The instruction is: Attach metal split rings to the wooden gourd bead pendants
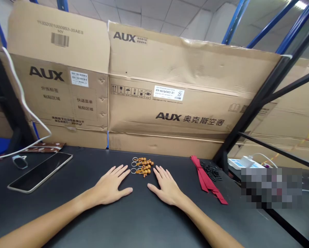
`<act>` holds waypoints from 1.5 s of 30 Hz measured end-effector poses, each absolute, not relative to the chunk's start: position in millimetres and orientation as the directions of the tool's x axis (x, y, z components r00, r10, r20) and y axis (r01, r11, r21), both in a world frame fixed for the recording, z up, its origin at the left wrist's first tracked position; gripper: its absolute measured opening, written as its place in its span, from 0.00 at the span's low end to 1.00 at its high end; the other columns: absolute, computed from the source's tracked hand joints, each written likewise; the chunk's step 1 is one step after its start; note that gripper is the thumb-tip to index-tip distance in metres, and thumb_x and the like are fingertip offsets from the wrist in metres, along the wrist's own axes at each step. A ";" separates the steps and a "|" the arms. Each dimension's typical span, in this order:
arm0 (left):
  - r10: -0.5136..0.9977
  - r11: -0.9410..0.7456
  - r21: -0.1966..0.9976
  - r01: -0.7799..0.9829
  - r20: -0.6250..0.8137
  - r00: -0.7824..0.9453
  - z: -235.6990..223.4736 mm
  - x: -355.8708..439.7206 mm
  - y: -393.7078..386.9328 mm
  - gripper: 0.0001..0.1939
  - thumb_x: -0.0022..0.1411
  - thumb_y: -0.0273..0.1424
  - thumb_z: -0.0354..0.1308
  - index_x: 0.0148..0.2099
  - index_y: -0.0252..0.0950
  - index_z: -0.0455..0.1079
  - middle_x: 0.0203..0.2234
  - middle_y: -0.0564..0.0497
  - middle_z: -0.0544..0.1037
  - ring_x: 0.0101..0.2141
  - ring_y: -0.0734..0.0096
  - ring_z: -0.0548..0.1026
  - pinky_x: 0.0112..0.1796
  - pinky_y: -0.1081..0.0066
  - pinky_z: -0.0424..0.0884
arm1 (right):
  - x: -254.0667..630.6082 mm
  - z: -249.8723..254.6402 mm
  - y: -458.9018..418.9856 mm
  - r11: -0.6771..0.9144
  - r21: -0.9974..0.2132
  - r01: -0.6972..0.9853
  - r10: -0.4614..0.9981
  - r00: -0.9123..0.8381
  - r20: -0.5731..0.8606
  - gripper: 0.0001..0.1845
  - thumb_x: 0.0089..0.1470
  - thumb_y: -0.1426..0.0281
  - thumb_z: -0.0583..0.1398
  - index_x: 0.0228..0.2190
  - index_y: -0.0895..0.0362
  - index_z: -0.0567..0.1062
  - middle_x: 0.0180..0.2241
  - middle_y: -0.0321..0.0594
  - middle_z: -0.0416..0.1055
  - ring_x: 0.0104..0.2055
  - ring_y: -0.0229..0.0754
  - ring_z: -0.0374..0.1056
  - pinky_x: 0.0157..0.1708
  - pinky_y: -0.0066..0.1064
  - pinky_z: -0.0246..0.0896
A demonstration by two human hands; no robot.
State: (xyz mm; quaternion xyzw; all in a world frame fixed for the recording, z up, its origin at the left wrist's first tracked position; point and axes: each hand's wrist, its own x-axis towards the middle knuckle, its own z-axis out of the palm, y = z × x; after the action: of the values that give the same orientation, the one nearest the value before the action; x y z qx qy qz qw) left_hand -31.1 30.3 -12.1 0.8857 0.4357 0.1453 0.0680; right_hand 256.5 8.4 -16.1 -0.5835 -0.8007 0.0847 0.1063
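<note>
My left hand (113, 186) lies flat on the black table (133, 224), palm down, fingers spread, holding nothing. My right hand (166, 186) rests flat beside it in the same way, also empty. Just beyond the fingertips of both hands sits a small pile of orange-brown gourd-shaped keychains (143, 166) with metal rings. Neither hand touches the pile.
A phone (40, 172) lies face up at the left, near a white cable (22, 103) and a small ring-shaped item (20, 161). Red ribbons (207, 179) and black loops (211, 170) lie at the right. Large AUX cardboard boxes (170, 100) wall off the back. A black frame post (249, 110) rises at right.
</note>
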 end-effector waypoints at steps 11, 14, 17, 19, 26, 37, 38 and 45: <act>0.812 -0.583 0.240 0.776 0.133 0.568 -4.9 -28.5 27.8 0.40 0.63 0.59 0.45 0.68 0.40 0.56 0.67 0.47 0.54 0.66 0.53 0.51 0.64 0.53 0.46 | 253.1 -10.6 7.3 0.270 -0.246 0.931 0.961 -0.274 0.017 0.48 0.59 0.41 0.43 0.67 0.61 0.49 0.69 0.45 0.39 0.71 0.48 0.31 0.68 0.43 0.26; 0.813 -0.581 0.231 0.780 0.126 0.568 -4.6 -28.5 28.0 0.40 0.63 0.59 0.45 0.68 0.40 0.56 0.67 0.46 0.54 0.66 0.53 0.51 0.64 0.52 0.46 | 252.5 -9.1 6.8 0.270 -0.245 0.931 0.962 -0.274 0.017 0.47 0.59 0.41 0.44 0.66 0.62 0.49 0.69 0.46 0.39 0.71 0.49 0.32 0.68 0.44 0.26; 0.810 -0.586 0.226 0.778 0.141 0.569 -6.0 -29.0 28.9 0.39 0.63 0.58 0.46 0.68 0.40 0.56 0.67 0.46 0.54 0.66 0.53 0.52 0.64 0.52 0.47 | 252.0 -8.6 6.7 0.270 -0.247 0.931 0.962 -0.274 0.018 0.47 0.59 0.41 0.45 0.66 0.62 0.49 0.69 0.45 0.39 0.71 0.49 0.32 0.68 0.44 0.27; 0.807 -0.590 0.228 0.774 0.152 0.570 -6.7 -29.3 29.3 0.39 0.63 0.58 0.47 0.68 0.41 0.56 0.66 0.47 0.55 0.66 0.53 0.52 0.64 0.52 0.48 | 251.8 -8.6 6.7 0.269 -0.250 0.930 0.962 -0.273 0.021 0.47 0.59 0.42 0.45 0.66 0.61 0.49 0.69 0.45 0.39 0.71 0.49 0.32 0.68 0.44 0.27; 0.796 -0.606 0.238 0.759 0.171 0.581 -9.1 -30.5 30.9 0.38 0.63 0.57 0.47 0.68 0.40 0.57 0.66 0.45 0.56 0.66 0.52 0.53 0.64 0.50 0.48 | 251.9 -9.5 6.9 0.274 -0.258 0.926 0.961 -0.276 0.028 0.47 0.59 0.42 0.45 0.66 0.61 0.50 0.69 0.46 0.40 0.71 0.49 0.32 0.68 0.45 0.28; 0.797 -0.604 0.225 0.764 0.167 0.581 -8.9 -31.7 30.2 0.38 0.63 0.57 0.47 0.68 0.42 0.56 0.66 0.47 0.56 0.66 0.52 0.52 0.64 0.51 0.48 | 251.0 -9.4 8.2 0.270 -0.273 0.923 0.962 -0.272 0.029 0.47 0.58 0.42 0.47 0.66 0.62 0.51 0.69 0.48 0.41 0.71 0.50 0.33 0.68 0.47 0.28; 0.795 -0.606 0.224 0.763 0.168 0.583 -8.6 -31.7 30.1 0.38 0.63 0.57 0.47 0.68 0.42 0.55 0.66 0.47 0.56 0.66 0.52 0.52 0.64 0.51 0.48 | 251.4 -9.8 8.1 0.271 -0.278 0.922 0.962 -0.273 0.033 0.47 0.58 0.42 0.47 0.66 0.62 0.51 0.69 0.48 0.41 0.71 0.51 0.33 0.68 0.47 0.28; 0.801 -0.598 0.207 0.774 0.139 0.582 -4.5 -30.3 27.8 0.38 0.64 0.57 0.46 0.68 0.41 0.55 0.67 0.47 0.55 0.66 0.52 0.51 0.64 0.51 0.47 | 251.0 -14.7 7.5 0.298 -0.337 0.893 0.944 -0.224 0.241 0.35 0.56 0.51 0.58 0.58 0.61 0.66 0.63 0.54 0.56 0.65 0.56 0.51 0.63 0.49 0.49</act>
State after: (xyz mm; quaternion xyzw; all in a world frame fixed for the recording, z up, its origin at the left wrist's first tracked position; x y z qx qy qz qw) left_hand -30.3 27.8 -4.5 0.8871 0.4441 0.1094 0.0617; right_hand 251.0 7.5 -14.7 -0.5891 -0.7798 0.0633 0.2023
